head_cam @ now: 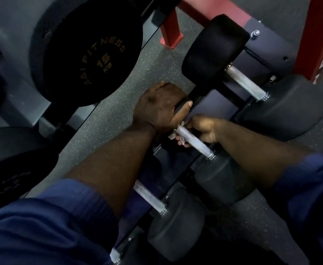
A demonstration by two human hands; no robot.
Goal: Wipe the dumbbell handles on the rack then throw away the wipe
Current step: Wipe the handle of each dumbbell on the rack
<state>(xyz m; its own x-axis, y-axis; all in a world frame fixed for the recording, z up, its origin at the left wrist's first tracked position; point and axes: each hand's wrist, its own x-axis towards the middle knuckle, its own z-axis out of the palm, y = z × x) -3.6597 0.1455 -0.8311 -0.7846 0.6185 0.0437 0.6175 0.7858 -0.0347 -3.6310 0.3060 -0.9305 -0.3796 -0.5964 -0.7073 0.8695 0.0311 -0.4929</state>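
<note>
Four handles show along the rack (220,106), and the wipe (173,135) is on the second handle (195,139) from its far end. The right hand (202,129) grasps the wipe round that handle, fingers curled underneath, and white scraps poke out at the handle's inner end. The left hand (160,107) clenches the black head (180,108) of the same dumbbell, thumb over its edge, apparently steadying it. The far handle (245,81) and the near handle (149,197) lie bare, and so does a stub at the rack's near end. I cannot tell whether any of them has been wiped. I judge the task midway at best: one handle is in hand, others may remain, and the wipe is not yet thrown away.
</note>
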